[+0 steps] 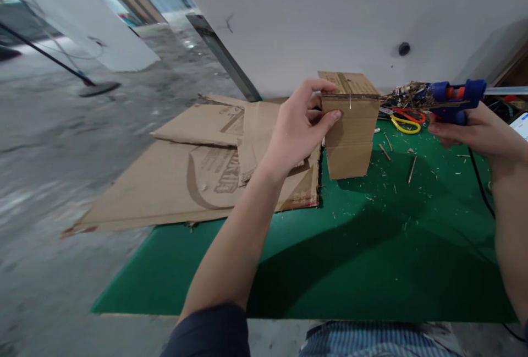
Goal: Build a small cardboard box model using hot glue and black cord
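My left hand [303, 123] grips the left edge of a small cardboard box [352, 137], thumb on its front face and fingers at its top. The box stands upright above the green table, and a thin glue strand hangs at its upper front edge. In my right hand [466, 128] is a blue glue gun [454, 95], its nozzle end pointing left toward the box. Debris clings around the nozzle, so its tip is hard to make out. A clear glue stick [505, 91] sticks out of the gun's back.
Flattened cardboard sheets [165, 175] lie on the table's left side, overhanging its edge. Scissors with yellow and red handles [406, 123] rest behind the box. Scraps litter the green tabletop [363, 269]. A black cord [478, 175] runs down from the gun. A white wall [330, 21] stands behind.
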`<state>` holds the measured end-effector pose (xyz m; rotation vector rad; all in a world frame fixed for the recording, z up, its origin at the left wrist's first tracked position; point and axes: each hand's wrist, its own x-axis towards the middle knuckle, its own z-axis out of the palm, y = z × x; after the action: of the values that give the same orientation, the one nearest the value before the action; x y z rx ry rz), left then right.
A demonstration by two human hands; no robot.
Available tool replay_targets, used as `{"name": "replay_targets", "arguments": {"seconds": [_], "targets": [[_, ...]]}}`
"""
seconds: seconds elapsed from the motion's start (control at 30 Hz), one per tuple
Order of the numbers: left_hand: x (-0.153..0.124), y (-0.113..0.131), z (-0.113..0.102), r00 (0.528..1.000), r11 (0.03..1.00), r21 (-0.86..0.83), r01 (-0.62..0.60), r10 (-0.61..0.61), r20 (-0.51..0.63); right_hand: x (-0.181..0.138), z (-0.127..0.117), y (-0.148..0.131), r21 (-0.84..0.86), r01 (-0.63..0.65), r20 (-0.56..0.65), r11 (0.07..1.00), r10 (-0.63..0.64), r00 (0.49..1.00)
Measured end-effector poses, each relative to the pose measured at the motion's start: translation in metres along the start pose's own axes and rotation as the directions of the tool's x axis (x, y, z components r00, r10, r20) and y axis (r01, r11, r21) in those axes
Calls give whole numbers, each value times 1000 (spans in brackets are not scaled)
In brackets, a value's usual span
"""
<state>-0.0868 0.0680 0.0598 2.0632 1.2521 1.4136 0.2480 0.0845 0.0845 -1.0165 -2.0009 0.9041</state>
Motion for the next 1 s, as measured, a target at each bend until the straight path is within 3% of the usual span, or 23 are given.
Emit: {"name": "replay_targets", "arguments": {"seconds": [0.73, 1.0], "targets": [[0, -5, 0, 1000, 1000, 17, -8, 8, -9, 0, -2, 4, -27, 0, 6, 1000, 0, 1000], [-1, 5, 2, 1000, 1000, -23, 22, -21, 12, 0, 0, -1, -64, 20, 31, 998, -18, 999]]}}
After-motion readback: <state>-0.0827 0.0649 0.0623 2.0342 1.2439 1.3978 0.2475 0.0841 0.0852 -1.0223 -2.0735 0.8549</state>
